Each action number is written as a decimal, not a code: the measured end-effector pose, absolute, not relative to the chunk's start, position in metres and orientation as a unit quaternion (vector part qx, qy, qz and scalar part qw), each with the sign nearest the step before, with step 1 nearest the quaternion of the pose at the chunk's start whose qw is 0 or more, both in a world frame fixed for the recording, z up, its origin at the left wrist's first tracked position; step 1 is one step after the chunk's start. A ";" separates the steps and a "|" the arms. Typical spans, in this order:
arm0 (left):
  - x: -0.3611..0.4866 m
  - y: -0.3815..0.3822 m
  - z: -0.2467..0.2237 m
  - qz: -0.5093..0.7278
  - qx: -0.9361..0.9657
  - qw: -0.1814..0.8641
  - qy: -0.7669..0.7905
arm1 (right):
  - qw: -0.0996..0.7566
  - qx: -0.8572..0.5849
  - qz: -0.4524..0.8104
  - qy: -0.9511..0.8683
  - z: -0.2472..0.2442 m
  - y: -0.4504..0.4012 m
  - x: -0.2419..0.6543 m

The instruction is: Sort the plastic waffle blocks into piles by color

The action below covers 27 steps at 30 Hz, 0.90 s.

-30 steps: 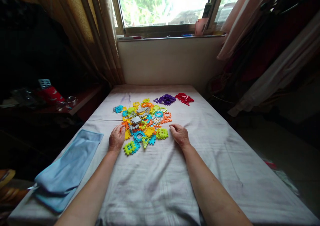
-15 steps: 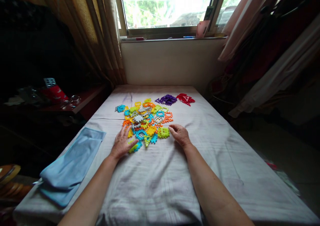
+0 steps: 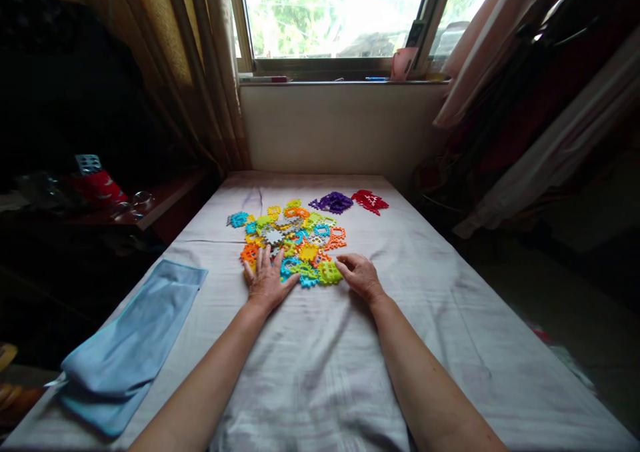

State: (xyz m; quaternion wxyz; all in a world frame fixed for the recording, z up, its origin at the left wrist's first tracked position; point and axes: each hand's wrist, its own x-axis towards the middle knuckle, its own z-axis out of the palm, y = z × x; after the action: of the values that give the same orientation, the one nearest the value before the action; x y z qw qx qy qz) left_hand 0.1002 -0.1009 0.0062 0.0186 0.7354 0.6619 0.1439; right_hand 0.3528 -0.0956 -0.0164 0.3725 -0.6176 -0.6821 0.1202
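Observation:
A mixed pile of flat, notched plastic pieces [image 3: 273, 237] in yellow, blue, green, orange and grey lies on the cloth-covered table. My left hand [image 3: 269, 280] rests on the pile's near left edge, fingers spread, holding nothing. At the near right edge, my right hand [image 3: 359, 275] has its fingers curled beside a lime green piece [image 3: 329, 273]; its fingertips are by that piece, and what lies under them is hidden. Behind the pile sit a heap of purple pieces [image 3: 335, 203] and, to its right, a heap of red pieces [image 3: 371, 201].
A folded light blue cloth [image 3: 135, 345] lies along the table's left side. Beyond the left edge, a dark red side table [image 3: 173, 195] bears a red container [image 3: 100, 189] and glasses. Past the table's far edge rises a wall [image 3: 330, 129] below the window.
My left hand has moved right and inward over the near left edge, and the green and blue pieces there have been pushed into the pile. My right hand has barely moved.

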 end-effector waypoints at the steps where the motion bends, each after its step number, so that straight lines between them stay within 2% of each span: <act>1: 0.100 -0.095 0.006 0.150 0.727 0.014 0.670 | 0.370 -0.618 0.122 -0.683 -0.016 -0.096 0.353; 6: 0.092 -0.080 0.003 0.204 0.702 -0.002 0.682 | 0.350 -0.595 0.147 -0.708 -0.014 -0.097 0.359; 10: 0.076 -0.086 -0.004 0.267 0.713 -0.016 0.648 | 0.299 -0.559 0.167 -0.755 -0.009 -0.104 0.365; 13: 0.064 -0.095 -0.010 0.296 0.738 -0.010 0.606 | 0.255 -0.568 0.159 -0.767 -0.007 -0.109 0.364; 17: 0.055 -0.102 -0.012 0.326 0.746 -0.001 0.581 | 0.237 -0.586 0.142 -0.762 -0.006 -0.113 0.359; 21: 0.049 -0.097 -0.012 0.387 0.716 0.023 0.580 | 0.237 -0.586 0.131 -0.764 -0.007 -0.113 0.356; 27: 0.040 -0.092 -0.011 0.486 0.628 0.116 0.597 | 0.235 -0.592 0.127 -0.760 -0.005 -0.114 0.354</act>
State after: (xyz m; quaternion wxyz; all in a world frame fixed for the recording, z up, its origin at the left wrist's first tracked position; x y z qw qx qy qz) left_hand 0.0397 -0.0924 -0.0111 0.1155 0.6275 0.5969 0.4864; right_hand 0.3539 -0.1138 -0.0048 0.2355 -0.5922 -0.7601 0.1270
